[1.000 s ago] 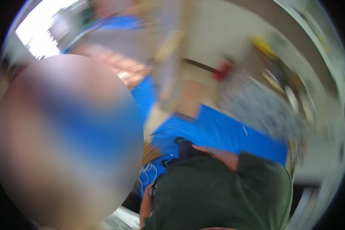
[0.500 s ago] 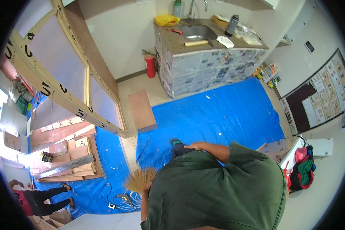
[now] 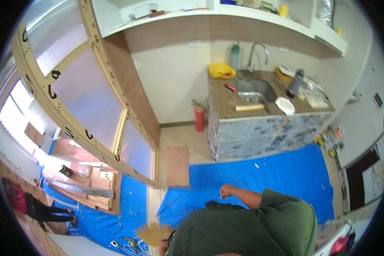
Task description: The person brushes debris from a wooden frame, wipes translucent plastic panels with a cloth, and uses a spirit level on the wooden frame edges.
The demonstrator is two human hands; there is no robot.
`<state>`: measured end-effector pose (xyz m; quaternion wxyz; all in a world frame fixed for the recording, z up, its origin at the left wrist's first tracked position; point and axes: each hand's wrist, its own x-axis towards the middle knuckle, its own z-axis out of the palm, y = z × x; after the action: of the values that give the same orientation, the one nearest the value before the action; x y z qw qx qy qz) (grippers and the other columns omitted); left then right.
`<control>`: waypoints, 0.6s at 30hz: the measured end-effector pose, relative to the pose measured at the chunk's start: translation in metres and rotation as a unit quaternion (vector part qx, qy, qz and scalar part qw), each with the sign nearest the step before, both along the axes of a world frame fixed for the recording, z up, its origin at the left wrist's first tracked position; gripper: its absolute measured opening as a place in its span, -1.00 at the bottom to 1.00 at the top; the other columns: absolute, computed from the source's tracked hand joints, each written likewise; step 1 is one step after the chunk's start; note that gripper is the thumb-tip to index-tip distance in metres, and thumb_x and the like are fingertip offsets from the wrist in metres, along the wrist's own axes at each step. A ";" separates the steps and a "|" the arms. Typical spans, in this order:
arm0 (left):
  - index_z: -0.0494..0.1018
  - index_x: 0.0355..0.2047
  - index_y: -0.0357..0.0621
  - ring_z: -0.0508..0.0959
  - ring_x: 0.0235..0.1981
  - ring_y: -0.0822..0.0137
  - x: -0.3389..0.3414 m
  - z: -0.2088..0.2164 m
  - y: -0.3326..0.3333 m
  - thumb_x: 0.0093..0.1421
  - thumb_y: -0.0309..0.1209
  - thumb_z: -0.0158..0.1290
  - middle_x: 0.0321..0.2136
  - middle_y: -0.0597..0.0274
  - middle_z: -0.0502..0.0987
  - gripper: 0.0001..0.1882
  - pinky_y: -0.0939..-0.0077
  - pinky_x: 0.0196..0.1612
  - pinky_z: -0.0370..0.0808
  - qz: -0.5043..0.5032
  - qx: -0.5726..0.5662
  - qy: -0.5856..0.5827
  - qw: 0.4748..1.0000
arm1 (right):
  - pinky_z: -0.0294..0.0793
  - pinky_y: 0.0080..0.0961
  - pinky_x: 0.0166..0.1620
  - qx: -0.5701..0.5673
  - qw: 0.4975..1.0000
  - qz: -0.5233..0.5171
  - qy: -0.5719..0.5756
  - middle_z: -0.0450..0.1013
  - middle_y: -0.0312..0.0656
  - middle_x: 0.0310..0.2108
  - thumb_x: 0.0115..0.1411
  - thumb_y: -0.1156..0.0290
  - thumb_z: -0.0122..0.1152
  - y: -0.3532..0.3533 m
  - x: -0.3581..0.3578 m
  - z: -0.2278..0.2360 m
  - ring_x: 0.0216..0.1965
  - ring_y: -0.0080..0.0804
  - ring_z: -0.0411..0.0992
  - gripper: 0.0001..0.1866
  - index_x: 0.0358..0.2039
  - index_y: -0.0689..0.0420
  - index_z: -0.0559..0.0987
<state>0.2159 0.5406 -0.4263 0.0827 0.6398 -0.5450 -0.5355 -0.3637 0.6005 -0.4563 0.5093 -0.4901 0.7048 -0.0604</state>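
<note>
My left hand (image 3: pixel 163 246) is closed around a straw broom (image 3: pixel 152 232) at the lower edge, its tan bristles fanned out to the left; the part in my grip is mostly hidden by my body. My right hand (image 3: pixel 226 191) hangs in front of my green shirt (image 3: pixel 243 230), over the blue tarp (image 3: pixel 243 176). Its fingers are curled into a loose fist, and nothing shows in them. A brown box-shaped block (image 3: pixel 178 166) stands on the floor ahead, left of that hand.
Ahead stands a sink counter (image 3: pixel 228 100) with a wrapped front, beside a red fire extinguisher (image 3: pixel 199 118). A framed partition (image 3: pixel 94 100) rises at left. Beyond it lie stacked boards (image 3: pixel 87 187), a coiled cable (image 3: pixel 138 247) and another person (image 3: pixel 38 207).
My view has tilted up and shows the shelves above the sink. My right hand has come away from my leg and is now curled in the air. The broom remains in my left hand.
</note>
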 end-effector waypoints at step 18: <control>0.68 -0.33 -0.13 0.62 -0.44 0.10 -0.107 -0.033 -0.112 0.13 -0.18 0.18 -0.44 0.07 0.66 -0.72 0.16 -0.32 0.53 -0.126 0.014 -0.130 0.983 | 0.52 -0.51 -0.31 -0.360 0.919 -0.143 -0.071 0.58 -0.30 -0.44 0.34 0.27 0.25 -0.257 -0.154 0.173 -0.42 -0.53 0.52 -0.76 -0.21 0.20 0.67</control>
<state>0.1088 0.4289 -0.4588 -0.0658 0.6312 -0.6196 -0.4619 -0.5181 0.3440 -0.2833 0.3329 -0.5287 0.6603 -0.4167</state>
